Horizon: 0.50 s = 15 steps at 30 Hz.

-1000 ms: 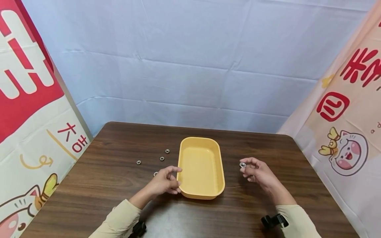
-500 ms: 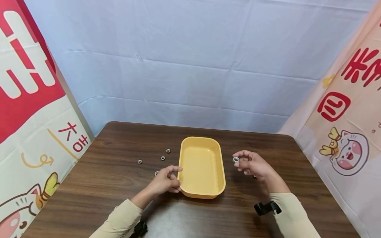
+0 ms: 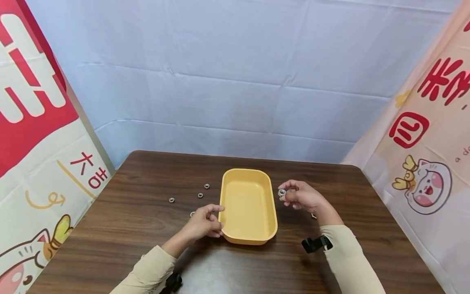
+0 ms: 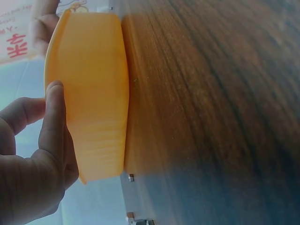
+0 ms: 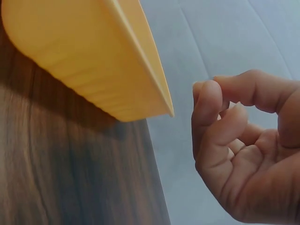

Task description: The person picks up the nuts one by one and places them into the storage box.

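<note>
A yellow rectangular tray stands on the wooden table. My left hand pinches its left rim, thumb and index finger at the edge, as the left wrist view shows too. Just right of the tray, raised above the table, my right hand holds a metal hex nut between thumb and fingertips. In the right wrist view the fingers hide that nut. Nothing lies inside the tray.
Several more nuts lie left of the tray, among them a nut farthest left and one near the tray. Another nut is partly hidden by the right wrist. Cloth backdrops surround the table.
My right hand has moved left and away from me with the nut, toward the tray's right rim. The nut beneath the right wrist has come into view. My left hand stays put.
</note>
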{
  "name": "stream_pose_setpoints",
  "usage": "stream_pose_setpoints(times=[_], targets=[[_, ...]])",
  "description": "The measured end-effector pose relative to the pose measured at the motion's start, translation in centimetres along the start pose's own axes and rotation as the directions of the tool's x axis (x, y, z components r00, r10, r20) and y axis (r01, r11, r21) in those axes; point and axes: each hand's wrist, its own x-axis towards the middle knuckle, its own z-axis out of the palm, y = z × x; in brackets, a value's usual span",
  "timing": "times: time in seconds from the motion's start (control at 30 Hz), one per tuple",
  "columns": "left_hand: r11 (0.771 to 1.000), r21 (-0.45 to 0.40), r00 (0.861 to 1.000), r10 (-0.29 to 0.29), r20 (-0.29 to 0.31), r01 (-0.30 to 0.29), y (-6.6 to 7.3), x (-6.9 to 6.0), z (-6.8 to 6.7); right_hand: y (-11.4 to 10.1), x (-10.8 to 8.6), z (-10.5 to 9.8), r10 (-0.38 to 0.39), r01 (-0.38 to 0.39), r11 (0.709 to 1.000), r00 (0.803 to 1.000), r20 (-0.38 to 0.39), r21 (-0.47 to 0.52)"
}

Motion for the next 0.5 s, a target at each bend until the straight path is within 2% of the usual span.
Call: stream_pose_setpoints(times=[0.33, 0.5], targets=[[1.000, -0.006, 1.000, -0.008, 0.011, 0.008, 0.3, -0.1, -0.2, -1.7, 1.6, 1.7, 0.014, -0.012, 1.000, 0.998, 0.061, -0.028], [0.999, 0.025, 1.000, 0.021, -0.006, -0.020, 0.3, -0.1, 0.0, -2.6, 2.3, 2.5, 0.031, -0.028, 0.999, 0.997, 0.066, -0.043]])
